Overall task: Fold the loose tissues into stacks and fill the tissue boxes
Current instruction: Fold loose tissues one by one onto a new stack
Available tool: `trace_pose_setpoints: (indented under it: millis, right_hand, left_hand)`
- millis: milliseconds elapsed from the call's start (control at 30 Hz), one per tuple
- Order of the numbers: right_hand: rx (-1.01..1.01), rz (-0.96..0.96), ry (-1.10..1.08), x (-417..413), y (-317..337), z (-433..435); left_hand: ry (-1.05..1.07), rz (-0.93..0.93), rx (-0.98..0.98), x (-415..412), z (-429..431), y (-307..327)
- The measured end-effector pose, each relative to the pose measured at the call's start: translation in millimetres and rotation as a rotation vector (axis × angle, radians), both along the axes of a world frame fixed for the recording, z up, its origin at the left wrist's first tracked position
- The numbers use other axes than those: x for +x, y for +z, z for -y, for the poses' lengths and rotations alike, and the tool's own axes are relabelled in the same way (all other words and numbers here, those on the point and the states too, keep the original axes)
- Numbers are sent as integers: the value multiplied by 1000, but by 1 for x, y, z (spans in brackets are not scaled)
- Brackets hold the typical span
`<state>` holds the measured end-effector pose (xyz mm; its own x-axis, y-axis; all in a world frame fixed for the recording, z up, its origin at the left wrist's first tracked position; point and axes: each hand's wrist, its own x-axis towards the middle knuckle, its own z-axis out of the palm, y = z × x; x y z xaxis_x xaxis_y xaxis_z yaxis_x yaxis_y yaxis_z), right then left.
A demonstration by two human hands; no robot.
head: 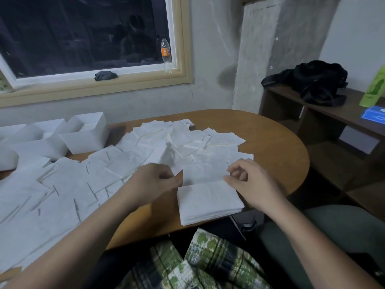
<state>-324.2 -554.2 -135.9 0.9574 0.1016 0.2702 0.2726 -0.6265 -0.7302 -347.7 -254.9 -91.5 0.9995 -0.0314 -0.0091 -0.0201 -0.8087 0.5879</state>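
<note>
Head: tissue (205, 172) between left hand (152, 182), right hand (250, 184) (pinched, perhaps), beyond stack (209, 202)

dim, cool indoor light — soft shadows | window (83, 34) dark, reflective | wide-angle bending at edges

Matt paper tissues (68, 190) on smooth wooden table (270, 142).

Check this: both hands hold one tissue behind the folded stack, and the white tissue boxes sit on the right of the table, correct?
No. The head view shows the white tissue boxes on the left of the table, not the right. Left hand and right hand hold one tissue behind the folded stack.
</note>
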Motion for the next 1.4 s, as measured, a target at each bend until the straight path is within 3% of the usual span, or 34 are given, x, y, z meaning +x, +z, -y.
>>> trace_pose_setpoints:
  millis: [200, 733, 1167, 1400]
  right_hand:
    - [-3, 13, 9, 2, -2, 2]
    - [22, 2, -6, 3, -6, 7]
    - [17, -39, -21, 20, -4, 3]
    - [45, -134, -26, 44, 4, -6]
  left_hand:
    - [-95, 218, 48, 58, 9, -10]
    - [-167, 81, 324, 113, 37, -27]
    - [-226, 83, 253, 101, 37, -13]
    - [-270, 176, 180, 86, 35, 6]
